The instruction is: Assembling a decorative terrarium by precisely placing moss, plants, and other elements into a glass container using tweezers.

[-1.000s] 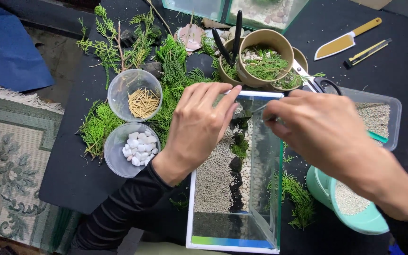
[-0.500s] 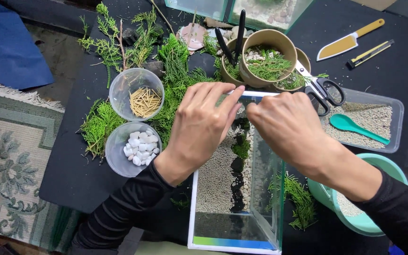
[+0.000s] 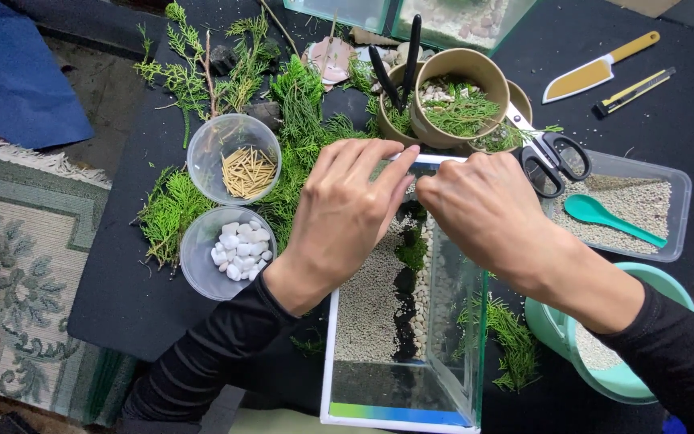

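Two bare hands meet over the far end of a small glass tank (image 3: 451,321) at the centre of a black mat (image 3: 122,297). The left hand (image 3: 347,213), fingers curved and close together, rests over the tank's far rim beside the right hand (image 3: 487,209); whether either hand pinches anything cannot be told. Pale gravel, a dark strip and small green sprigs line the tank floor. At nine o'clock from the hands sit a cup of white pebbles (image 3: 230,253) and a cup of tan sticks (image 3: 234,161). Scissors (image 3: 552,157) lie at two o'clock, a teal spoon (image 3: 604,217) at three.
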